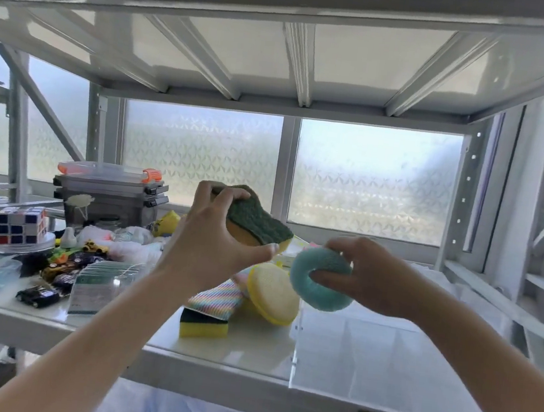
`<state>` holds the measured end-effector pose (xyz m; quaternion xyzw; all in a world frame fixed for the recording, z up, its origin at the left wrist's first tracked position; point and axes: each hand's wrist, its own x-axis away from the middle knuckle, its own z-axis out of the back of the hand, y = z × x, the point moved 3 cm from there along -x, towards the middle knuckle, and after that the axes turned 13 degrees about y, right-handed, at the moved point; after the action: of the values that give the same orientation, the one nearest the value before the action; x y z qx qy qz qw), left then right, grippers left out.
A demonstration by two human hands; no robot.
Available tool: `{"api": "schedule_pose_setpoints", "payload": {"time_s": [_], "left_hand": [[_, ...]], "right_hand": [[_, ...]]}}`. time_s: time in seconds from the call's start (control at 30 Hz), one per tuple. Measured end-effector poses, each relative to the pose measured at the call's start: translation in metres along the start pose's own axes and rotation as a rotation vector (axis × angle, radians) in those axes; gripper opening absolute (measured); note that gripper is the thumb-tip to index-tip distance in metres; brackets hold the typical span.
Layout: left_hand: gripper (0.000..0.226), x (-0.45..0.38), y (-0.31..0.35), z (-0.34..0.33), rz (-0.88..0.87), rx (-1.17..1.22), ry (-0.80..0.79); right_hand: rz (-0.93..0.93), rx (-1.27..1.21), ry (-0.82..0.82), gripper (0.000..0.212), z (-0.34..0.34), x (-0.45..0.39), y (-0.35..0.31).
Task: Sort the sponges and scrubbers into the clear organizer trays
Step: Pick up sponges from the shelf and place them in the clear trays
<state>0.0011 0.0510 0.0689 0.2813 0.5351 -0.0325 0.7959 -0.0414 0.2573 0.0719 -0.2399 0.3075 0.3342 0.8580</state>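
Observation:
My left hand [215, 233] grips a curved sponge [258, 223] with a dark green scouring top and an orange-yellow body, lifted above the shelf. My right hand [367, 277] holds a round teal scrubber [318, 280] just right of it, fingers pressed into its middle. Below them on the white shelf lie a round yellow-rimmed scrubber [274, 292], a rainbow-striped cloth pad [216, 299] and a yellow block sponge with a black layer [204, 325]. A clear organizer tray [365, 358] sits at the shelf's right, its dividers faint.
On the left of the shelf [211, 365] lie toy cars [38, 296], a puzzle cube [21, 224], a stack of clear card sleeves [98, 286] and stacked grey lidded boxes [112, 194]. An upper shelf hangs close overhead. Frosted windows stand behind.

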Motion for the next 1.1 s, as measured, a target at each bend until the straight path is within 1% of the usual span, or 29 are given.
{"api": "schedule_pose_setpoints", "payload": {"time_s": [0.07, 0.17, 0.27, 0.33, 0.4, 0.53, 0.67, 0.83, 0.97, 1.1], "left_hand": [[0.086, 0.01, 0.016, -0.013, -0.014, 0.034, -0.029], [0.089, 0.035, 0.034, -0.041, -0.056, 0.048, -0.1], [0.098, 0.057, 0.042, -0.066, -0.075, 0.043, -0.19], [0.103, 0.066, 0.043, -0.076, -0.087, -0.008, -0.252], [0.103, 0.073, 0.044, -0.081, -0.108, -0.074, -0.295], [0.096, 0.082, 0.046, -0.081, -0.149, -0.144, -0.306], [0.081, 0.088, 0.044, -0.084, -0.141, -0.211, -0.321], [0.076, 0.096, 0.045, -0.092, -0.173, -0.283, -0.335], [0.074, 0.095, 0.043, -0.093, -0.206, -0.27, -0.285], [0.07, 0.093, 0.037, -0.09, -0.159, -0.302, -0.237]], "right_hand": [[-0.1, 0.003, 0.047, 0.012, 0.018, 0.008, 0.024], [-0.228, 0.038, 0.103, 0.024, 0.03, 0.026, 0.054], [-0.301, 0.091, 0.103, 0.027, 0.025, 0.043, 0.071], [-0.342, 0.113, 0.095, 0.027, 0.017, 0.051, 0.079], [-0.38, 0.127, 0.091, 0.028, 0.008, 0.057, 0.084], [-0.391, 0.203, 0.075, 0.032, -0.007, 0.061, 0.083], [-0.388, 0.269, 0.055, 0.031, -0.021, 0.064, 0.077], [-0.38, 0.394, 0.051, 0.029, -0.029, 0.067, 0.074], [-0.369, 0.427, 0.043, 0.027, -0.028, 0.068, 0.077], [-0.379, 0.439, -0.014, 0.027, -0.03, 0.07, 0.08]]}}
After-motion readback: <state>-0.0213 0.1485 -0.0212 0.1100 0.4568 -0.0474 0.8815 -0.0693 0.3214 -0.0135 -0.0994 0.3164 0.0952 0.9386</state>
